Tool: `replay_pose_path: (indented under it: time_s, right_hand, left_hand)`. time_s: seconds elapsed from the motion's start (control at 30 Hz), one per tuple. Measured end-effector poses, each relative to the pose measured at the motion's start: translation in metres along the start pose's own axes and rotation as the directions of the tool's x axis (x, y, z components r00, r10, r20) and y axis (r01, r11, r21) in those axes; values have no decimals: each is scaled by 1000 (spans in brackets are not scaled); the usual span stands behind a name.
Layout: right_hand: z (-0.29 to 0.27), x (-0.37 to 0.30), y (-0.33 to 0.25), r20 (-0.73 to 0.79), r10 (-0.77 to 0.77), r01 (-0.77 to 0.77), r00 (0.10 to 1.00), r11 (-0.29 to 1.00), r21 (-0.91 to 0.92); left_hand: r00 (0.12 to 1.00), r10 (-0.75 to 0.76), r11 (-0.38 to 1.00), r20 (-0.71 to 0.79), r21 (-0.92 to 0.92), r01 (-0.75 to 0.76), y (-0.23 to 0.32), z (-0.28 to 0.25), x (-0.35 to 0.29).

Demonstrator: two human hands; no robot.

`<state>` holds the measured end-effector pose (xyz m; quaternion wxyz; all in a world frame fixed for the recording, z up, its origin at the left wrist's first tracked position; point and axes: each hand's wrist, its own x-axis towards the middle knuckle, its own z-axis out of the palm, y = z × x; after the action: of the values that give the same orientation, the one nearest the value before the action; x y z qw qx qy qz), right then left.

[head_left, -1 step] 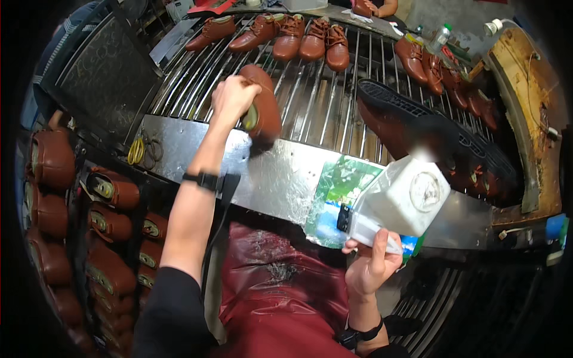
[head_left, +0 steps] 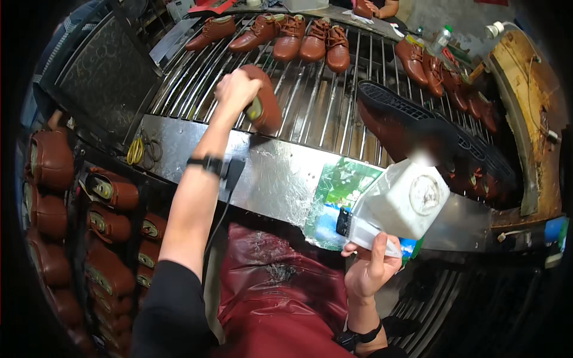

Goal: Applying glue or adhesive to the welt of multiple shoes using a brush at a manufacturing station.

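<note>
My left hand (head_left: 237, 89) is closed on a brown leather shoe (head_left: 267, 104), gripping it near its opening. The shoe is held above the front of the metal rollers, and its lining shows beside my wrist. My right hand (head_left: 373, 265) pinches a flat, whitish, tapered tool (head_left: 365, 231) with a black block-like end (head_left: 344, 221); its exact kind is unclear. Just beyond that hand is a white plastic container (head_left: 412, 197), partly behind the tool, over a green and blue printed sheet (head_left: 343, 179) on the metal ledge (head_left: 277, 173).
Brown lace-up shoes (head_left: 290, 39) line the far side of the roller conveyor (head_left: 322, 101). Shoes with black soles (head_left: 394, 101) lie at the right. Several brown shoes fill a rack (head_left: 113, 238) at lower left. Yellow-handled scissors (head_left: 138, 150) hang beside the ledge. Another person's hand (head_left: 373, 9) is at the back.
My left hand and the shoe have shifted very slightly, and the shoe looks sharper than before. My right hand keeps its hold on the tool, almost still.
</note>
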<state>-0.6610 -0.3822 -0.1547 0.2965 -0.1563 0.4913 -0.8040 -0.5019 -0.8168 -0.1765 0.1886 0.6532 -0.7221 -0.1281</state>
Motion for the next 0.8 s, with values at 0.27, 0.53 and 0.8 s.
replay_pose_path:
  time_s: [0.27, 0.53, 0.8]
  right_hand:
    - [-14, 14, 16, -15, 137, -137, 991, 988, -66]
    - [-50, -12, 16, 53, 174, -159, 983, 965, -207]
    - [-60, -8, 19, -63, -147, 119, 987, 939, -324]
  left_hand:
    - [994, -104, 994, -13, -42, 103, 28, 50, -9]
    - [803, 257, 831, -538, 547, 100, -178, -12, -285]
    - [626, -758, 419, 185, -598, 684, -362, -88, -334]
